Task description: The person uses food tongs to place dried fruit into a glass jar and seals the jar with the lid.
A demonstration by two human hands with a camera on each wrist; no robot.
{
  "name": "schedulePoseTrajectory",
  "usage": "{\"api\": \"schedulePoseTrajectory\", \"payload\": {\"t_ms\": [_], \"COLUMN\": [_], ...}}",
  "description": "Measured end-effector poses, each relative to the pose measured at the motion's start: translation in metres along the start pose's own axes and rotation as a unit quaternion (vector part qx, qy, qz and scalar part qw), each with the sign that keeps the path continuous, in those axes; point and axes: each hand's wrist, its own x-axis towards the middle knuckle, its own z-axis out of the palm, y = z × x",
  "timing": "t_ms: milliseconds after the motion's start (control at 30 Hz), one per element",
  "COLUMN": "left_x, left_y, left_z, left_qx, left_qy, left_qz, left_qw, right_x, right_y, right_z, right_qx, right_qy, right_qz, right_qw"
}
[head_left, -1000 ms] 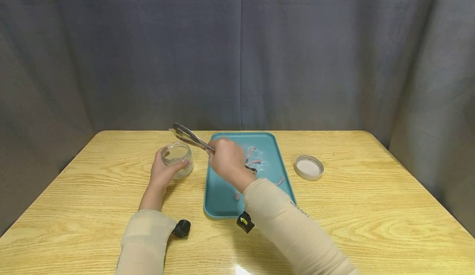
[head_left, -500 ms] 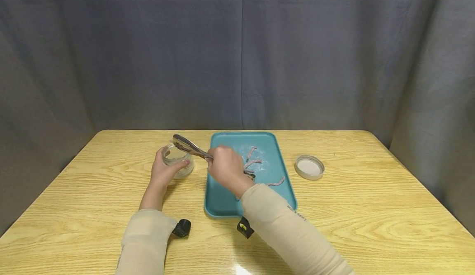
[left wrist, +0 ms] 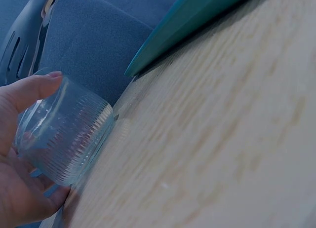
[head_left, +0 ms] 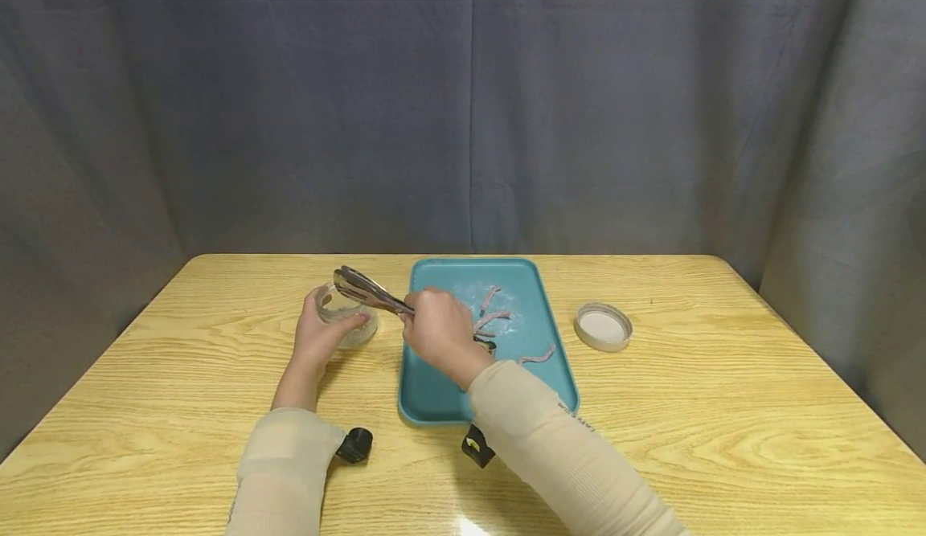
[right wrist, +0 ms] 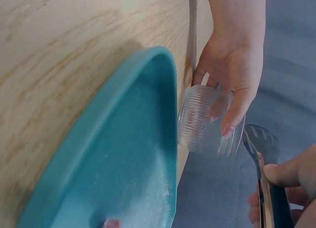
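Jar (head_left: 358,335), glass and ribbed, is standing upright on the table (head_left: 723,407) just left of the tray, its mouth uncovered. The left hand (head_left: 318,333) is wrapping its thumb and fingers around the wall. Above the rim the slotted ends of metal tongs (head_left: 376,293) are hanging, and the right hand (head_left: 441,325) is gripping their handles, with the thumb pressing on top. Whether the tongs are pinching anything, I cannot tell.

Trouble could be coming from the metal: ends striking the rim could be tipping the jar if the left hand is loosening, and a piece could be dropping outside if the tongs are opening off-centre.

Counting outward: one jar, one pair of tongs and one teal tray (head_left: 434,407) are showing. On it at least three pinkish strips (head_left: 538,357) are lying apart; the right arm may be hiding others. One lid (head_left: 603,327) is resting right of the tray, and two wrist cameras (head_left: 356,445) are showing. Behind everything a grey curtain (head_left: 463,102) is hanging.
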Motion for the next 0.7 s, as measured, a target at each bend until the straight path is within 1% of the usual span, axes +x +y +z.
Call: {"api": "schedulePoseTrajectory", "payload": {"t_ms": [233,567,700], "left_x": [-0.001,-0.002,-0.002], "left_y": [0.001,0.002,0.003], "left_z": [0.0,0.0,0.0], "left_qx": [0.009,-0.009,-0.004], "left_qy": [0.005,-0.005,0.0], "left_qz": [-0.002,-0.001,0.001], "left_qw": [0.9999,1.0,1.0], "right_x": [-0.001,-0.001,-0.001], "right_y": [0.0,0.001,0.004], "right_z": [-0.002,-0.008,-0.012], "right_qx": [-0.001,0.004,0.016], "right_qy": [-0.004,-0.02,-0.012], "right_qz": [0.006,0.022,0.021], "right_qw": [1.0,1.0,1.0]}}
